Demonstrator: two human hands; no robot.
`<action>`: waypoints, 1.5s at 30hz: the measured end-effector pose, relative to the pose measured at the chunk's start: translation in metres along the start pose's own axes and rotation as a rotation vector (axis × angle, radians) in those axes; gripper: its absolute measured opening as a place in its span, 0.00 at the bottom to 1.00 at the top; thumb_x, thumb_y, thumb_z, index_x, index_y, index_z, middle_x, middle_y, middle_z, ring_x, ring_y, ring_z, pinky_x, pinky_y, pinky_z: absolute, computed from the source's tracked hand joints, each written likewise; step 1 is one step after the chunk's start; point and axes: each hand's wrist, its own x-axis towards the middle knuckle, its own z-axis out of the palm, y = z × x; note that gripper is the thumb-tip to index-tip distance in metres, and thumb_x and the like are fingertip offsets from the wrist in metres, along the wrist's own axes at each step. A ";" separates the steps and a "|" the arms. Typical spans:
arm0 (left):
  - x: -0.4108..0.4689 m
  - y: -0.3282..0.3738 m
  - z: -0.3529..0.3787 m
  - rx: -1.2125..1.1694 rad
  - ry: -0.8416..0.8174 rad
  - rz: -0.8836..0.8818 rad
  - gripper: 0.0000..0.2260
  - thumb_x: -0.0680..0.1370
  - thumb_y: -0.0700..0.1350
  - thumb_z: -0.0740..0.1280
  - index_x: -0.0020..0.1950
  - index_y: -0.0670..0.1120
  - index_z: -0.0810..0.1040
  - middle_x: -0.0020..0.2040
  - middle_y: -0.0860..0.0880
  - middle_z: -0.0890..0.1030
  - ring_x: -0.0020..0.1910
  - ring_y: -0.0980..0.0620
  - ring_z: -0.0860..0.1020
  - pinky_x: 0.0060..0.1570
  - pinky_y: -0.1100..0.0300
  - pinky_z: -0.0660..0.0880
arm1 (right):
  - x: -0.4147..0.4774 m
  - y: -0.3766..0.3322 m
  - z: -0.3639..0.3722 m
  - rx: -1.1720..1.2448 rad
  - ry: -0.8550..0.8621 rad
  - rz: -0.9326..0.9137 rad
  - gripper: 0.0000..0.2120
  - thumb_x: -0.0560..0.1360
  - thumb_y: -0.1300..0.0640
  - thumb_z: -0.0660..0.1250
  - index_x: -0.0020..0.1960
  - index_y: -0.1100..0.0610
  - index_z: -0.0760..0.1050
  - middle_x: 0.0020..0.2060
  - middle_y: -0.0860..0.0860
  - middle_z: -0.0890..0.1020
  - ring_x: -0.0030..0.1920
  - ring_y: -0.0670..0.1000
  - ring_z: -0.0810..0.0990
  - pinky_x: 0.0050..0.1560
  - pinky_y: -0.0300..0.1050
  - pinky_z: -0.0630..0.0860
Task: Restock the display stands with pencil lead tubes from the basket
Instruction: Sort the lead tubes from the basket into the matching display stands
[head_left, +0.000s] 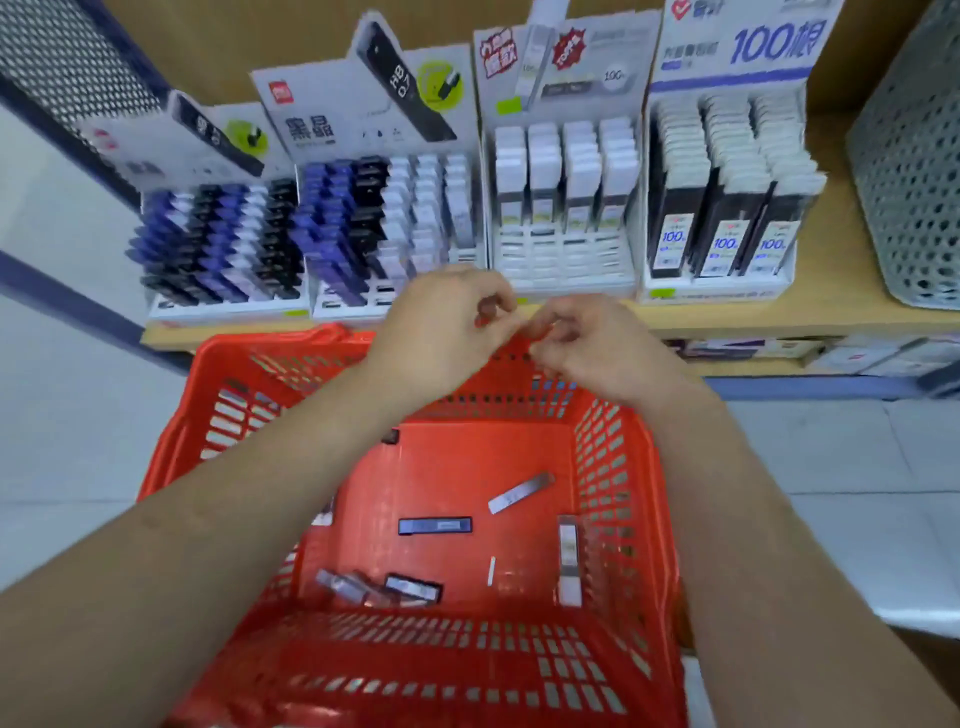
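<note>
A red plastic basket (244, 364) stands below the shelf and holds several loose pencil lead tubes, among them a dark blue one (435, 526), a grey one (521, 492) and a white one (569, 561). On the shelf stand several cardboard display stands: two with blue, black and white tubes (218, 244) (384, 223), one with white tubes (563, 208) and one with black "100" tubes (727, 197). My left hand (447, 332) and my right hand (597, 348) meet over the basket's far rim, fingers curled, fingertips touching. Blur hides whether they pinch anything.
The wooden shelf (841, 312) carries a grey perforated bin (914, 156) at its right end. A black mesh container (67, 67) sits at the upper left. A lower shelf with more boxed goods (753, 348) shows to the right of the basket. Pale floor tiles lie on both sides.
</note>
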 end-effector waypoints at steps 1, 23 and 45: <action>-0.024 -0.018 0.007 0.028 -0.077 -0.049 0.05 0.73 0.49 0.72 0.46 0.48 0.81 0.39 0.50 0.78 0.38 0.52 0.74 0.42 0.58 0.70 | -0.001 -0.001 0.017 -0.117 -0.117 -0.001 0.05 0.73 0.62 0.70 0.47 0.55 0.80 0.39 0.55 0.83 0.40 0.56 0.80 0.40 0.42 0.72; -0.211 -0.131 0.142 0.409 -0.963 0.061 0.38 0.71 0.47 0.74 0.74 0.51 0.54 0.76 0.45 0.55 0.74 0.42 0.56 0.69 0.44 0.64 | -0.100 0.128 0.216 -0.443 -0.060 0.712 0.36 0.74 0.68 0.65 0.75 0.45 0.56 0.68 0.58 0.61 0.56 0.61 0.77 0.57 0.51 0.75; -0.173 -0.150 0.128 -0.363 -0.391 -1.029 0.07 0.77 0.46 0.67 0.51 0.44 0.80 0.42 0.45 0.82 0.42 0.44 0.82 0.47 0.54 0.77 | -0.019 0.112 0.193 -0.360 -0.164 0.473 0.08 0.75 0.59 0.68 0.41 0.54 0.69 0.42 0.54 0.76 0.47 0.60 0.80 0.37 0.41 0.70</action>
